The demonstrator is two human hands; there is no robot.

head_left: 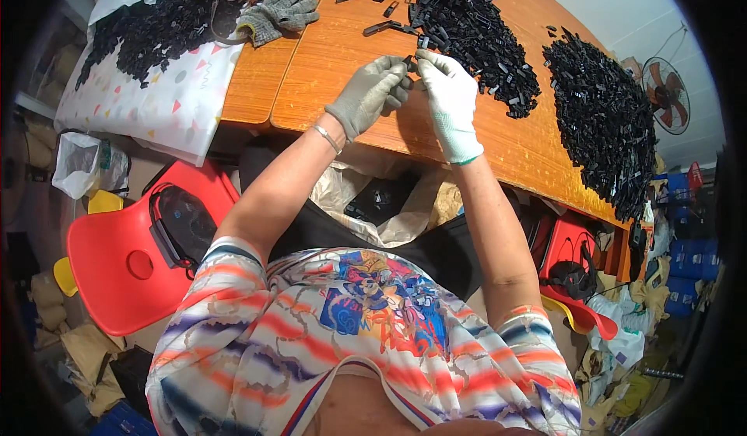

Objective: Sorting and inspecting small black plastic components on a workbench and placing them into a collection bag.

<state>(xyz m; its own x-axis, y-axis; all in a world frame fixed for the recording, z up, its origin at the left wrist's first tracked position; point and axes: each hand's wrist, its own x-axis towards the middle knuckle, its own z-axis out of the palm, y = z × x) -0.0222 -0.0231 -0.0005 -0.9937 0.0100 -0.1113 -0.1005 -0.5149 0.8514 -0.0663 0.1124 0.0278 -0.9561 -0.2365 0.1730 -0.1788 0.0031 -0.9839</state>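
Both my hands wear work gloves and meet above the near edge of the wooden table. My left hand, in a greyish glove, is closed with its fingertips pinching a small black plastic part. Thumb and fingers of my right hand, in a whiter glove, pinch at a small black piece with a pale shine. Whether these are two pieces or one joined piece I cannot tell. Just beyond my fingers lie a few loose black plastic parts and a large heap of them.
A second black heap covers the table's right side; another lies on a patterned cloth at left. Grey knitted gloves rest nearby. Below my hands hangs an open pale sack. A red chair stands left, a fan right.
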